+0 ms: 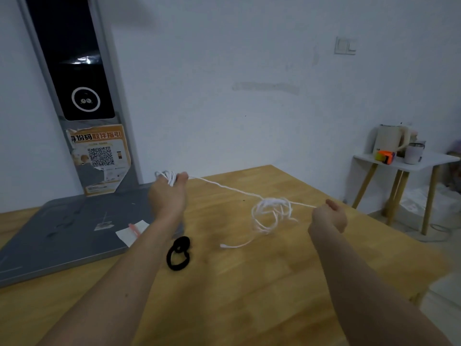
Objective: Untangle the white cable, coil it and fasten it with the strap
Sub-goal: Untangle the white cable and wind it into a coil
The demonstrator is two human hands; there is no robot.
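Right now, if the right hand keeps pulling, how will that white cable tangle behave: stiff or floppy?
Probably floppy: the white cable droops in loose, uneven loops between the left hand and right hand. It looks thin and light, so the tangle would likely drag across the wooden table rather than stay put. The loops may cinch into a knot.

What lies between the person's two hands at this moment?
In the head view, the white cable runs from the left hand to the right hand, with a loose tangle hanging partway along it over the wooden table.
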